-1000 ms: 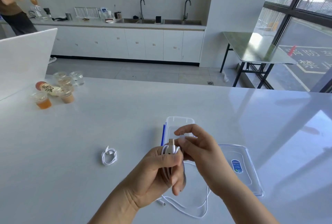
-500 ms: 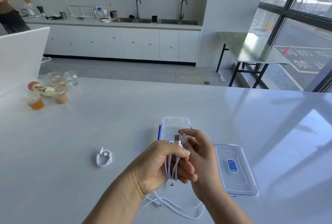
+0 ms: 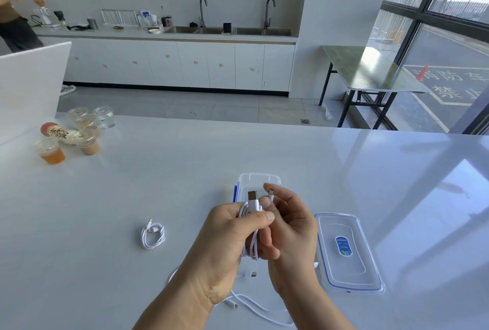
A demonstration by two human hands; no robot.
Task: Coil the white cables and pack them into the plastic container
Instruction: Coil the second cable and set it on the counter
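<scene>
The left hand (image 3: 225, 245) grips the coiled white cable (image 3: 254, 205), the right hand (image 3: 292, 232) pinches its tip, and the plastic container (image 3: 259, 177) sits close by at 12 o'clock.

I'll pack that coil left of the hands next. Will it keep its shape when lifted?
Probably not fully: the coil is thin cable in loose loops with no tie visible, so it may sag or spring open. It looks very light, so pinching across all loops should hold it. One plug sticks out and might snag.
</scene>
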